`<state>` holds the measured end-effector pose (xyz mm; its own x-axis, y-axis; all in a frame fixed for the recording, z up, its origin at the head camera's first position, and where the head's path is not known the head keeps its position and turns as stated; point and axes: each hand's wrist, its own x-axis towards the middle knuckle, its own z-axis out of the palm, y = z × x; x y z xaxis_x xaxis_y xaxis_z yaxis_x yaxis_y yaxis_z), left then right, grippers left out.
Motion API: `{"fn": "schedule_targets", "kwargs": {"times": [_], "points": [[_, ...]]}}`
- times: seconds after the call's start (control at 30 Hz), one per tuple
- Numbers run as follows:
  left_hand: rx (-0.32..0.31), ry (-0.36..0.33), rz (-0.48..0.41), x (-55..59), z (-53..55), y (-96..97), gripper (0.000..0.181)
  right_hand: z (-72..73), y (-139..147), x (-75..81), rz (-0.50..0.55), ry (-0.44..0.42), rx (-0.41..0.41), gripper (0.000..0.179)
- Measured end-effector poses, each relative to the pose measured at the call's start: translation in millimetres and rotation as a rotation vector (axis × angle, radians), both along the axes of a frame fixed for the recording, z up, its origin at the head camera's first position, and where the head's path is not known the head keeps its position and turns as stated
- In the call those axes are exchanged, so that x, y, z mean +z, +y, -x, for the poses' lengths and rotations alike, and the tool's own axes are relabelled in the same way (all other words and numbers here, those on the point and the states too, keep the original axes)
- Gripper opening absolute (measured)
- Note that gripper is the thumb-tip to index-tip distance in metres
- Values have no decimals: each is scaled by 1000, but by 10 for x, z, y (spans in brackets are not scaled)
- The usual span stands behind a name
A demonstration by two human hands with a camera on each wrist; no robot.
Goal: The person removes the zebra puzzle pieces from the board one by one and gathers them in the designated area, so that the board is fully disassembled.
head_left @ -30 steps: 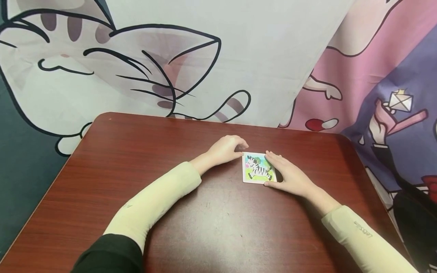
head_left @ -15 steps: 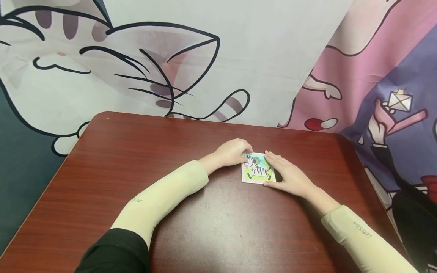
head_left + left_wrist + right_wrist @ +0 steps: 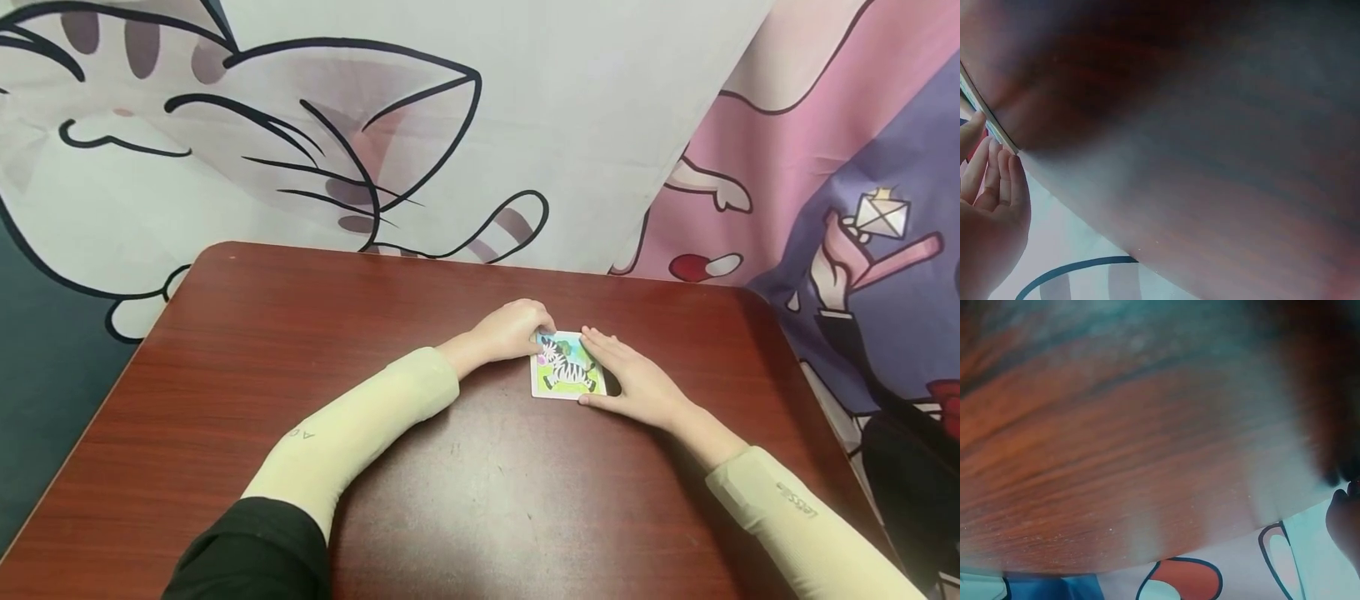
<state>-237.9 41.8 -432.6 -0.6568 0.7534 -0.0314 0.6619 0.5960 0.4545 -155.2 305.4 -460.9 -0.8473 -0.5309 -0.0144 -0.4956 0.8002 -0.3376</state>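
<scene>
Zebra puzzle board held between both hands on the wooden table.

Head view: we see the zebra puzzle board (image 3: 566,367) lying flat on the wooden table (image 3: 300,350). The left hand (image 3: 513,327) curls its fingertips onto the board's far-left corner; the right hand (image 3: 633,379) rests with straight fingers along its right edge. Left wrist view: we see curled fingers (image 3: 1004,181) touching the board's thin edge (image 3: 988,122). Right wrist view: we see mostly tabletop (image 3: 1135,444); the fingers are barely visible, so we cannot tell their grip here.
</scene>
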Motion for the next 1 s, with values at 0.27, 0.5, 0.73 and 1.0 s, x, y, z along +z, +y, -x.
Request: {"fn": "schedule_targets", "kwargs": {"times": [0.27,0.5,0.73,1.0], "points": [[18,-12,3,30,3,-7,32,26,-4,4,1,0,7,101],[21,-14,6,24,-15,0,31,8,9,-26,4,18,8,100],[61,-24,-51,60,-33,-19,20,5,-5,2,-9,-10,-1,102],[86,-54,-171,57,2,-96,15,-3,-13,11,-11,-2,3,101]]}}
